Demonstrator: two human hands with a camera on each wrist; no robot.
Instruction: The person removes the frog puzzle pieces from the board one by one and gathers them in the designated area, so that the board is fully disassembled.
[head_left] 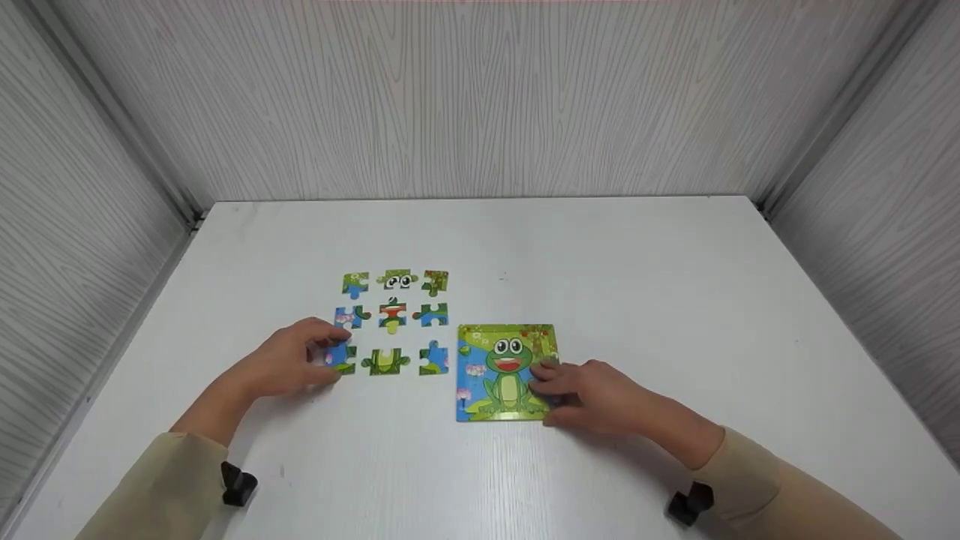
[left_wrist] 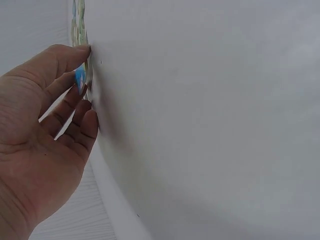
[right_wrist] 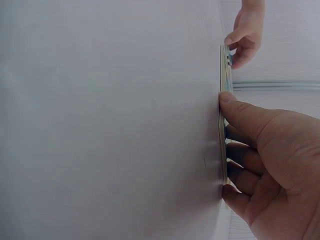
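Note:
My left hand is at the lower-left jigsaw piece of a loose grid, thumb and forefinger pinching its near and far edges. In the left wrist view, a blue bit of that piece shows between the fingers. Several other pieces lie apart in rows, among them one with the frog's eyes and one with its mouth. My right hand rests on the right side of a square frog-picture board. Its fingers lie on the picture, and its thumb touches the near right corner.
Everything lies flat on a white tabletop. A pale wood-grain panel stands along the back, with similar panels at left and right. The board sits just right of the pieces. Black clips are on both sleeves.

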